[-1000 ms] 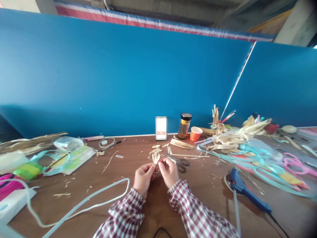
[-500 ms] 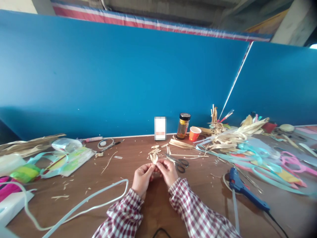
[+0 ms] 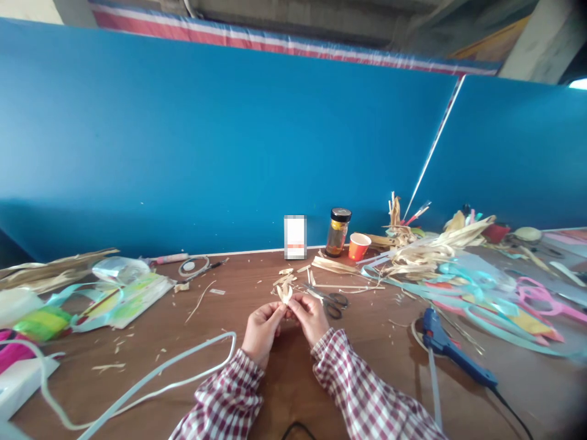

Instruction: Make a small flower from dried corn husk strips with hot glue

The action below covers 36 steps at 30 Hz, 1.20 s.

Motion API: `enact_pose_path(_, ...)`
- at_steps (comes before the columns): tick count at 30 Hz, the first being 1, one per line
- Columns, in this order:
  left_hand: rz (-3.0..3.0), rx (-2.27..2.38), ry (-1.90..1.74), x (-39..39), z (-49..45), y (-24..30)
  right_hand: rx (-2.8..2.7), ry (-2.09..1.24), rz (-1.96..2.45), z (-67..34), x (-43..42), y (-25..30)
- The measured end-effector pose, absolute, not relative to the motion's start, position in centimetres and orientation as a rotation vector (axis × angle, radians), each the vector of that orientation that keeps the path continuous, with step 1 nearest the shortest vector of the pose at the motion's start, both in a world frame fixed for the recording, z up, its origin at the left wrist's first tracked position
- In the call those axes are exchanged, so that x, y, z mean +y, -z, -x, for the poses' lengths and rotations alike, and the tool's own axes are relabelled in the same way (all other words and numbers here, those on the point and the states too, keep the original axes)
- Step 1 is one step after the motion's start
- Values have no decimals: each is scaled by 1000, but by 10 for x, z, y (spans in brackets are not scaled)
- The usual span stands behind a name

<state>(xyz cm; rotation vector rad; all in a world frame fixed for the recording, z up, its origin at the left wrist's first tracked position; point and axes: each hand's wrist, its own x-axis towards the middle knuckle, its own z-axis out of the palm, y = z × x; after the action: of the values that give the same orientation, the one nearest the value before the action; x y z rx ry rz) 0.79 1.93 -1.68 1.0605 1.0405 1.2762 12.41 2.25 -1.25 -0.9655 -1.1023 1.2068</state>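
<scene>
Between my fingertips is a small pale piece of dried husk (image 3: 285, 295), its pointed petal-like ends spreading upward. My left hand (image 3: 263, 329) pinches its lower left side with thumb and fingers. From the other side my right hand (image 3: 310, 316) pinches the same piece; its lower part is hidden by the fingers. Black-handled scissors (image 3: 335, 304) lie on the table just beyond my right hand. Several cut husk scraps (image 3: 285, 278) are scattered right behind the held piece.
A blue glue gun (image 3: 454, 351) lies at right, near pink scissors (image 3: 541, 299) and a heap of dried husks (image 3: 422, 256). A dark-lidded jar (image 3: 338, 233) and an orange paper cup (image 3: 359, 247) stand by the blue partition (image 3: 257, 134). A white cable (image 3: 160, 370) loops at left.
Both hands keep their pinch on the husk piece with hardly any movement. The whole view has shifted very slightly.
</scene>
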Motion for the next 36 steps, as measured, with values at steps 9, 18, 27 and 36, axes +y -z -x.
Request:
enact_pose_path(9,-1089,1005,-1272,19,-7,18,-1111,-1223,922,-125,22,13)
enact_pose_path(18,-1127,1023,-1284,21,-7,23,-1126,-1251,945,-126,24,17)
enact_pose_path(27,-1132,987,-1274,20,-7,18,-1117,-1335,920,-129,25,17)
enact_pose_path(36,-1193,1028,-1248,18,-5,15,-1136,-1336,931,-132,25,15)
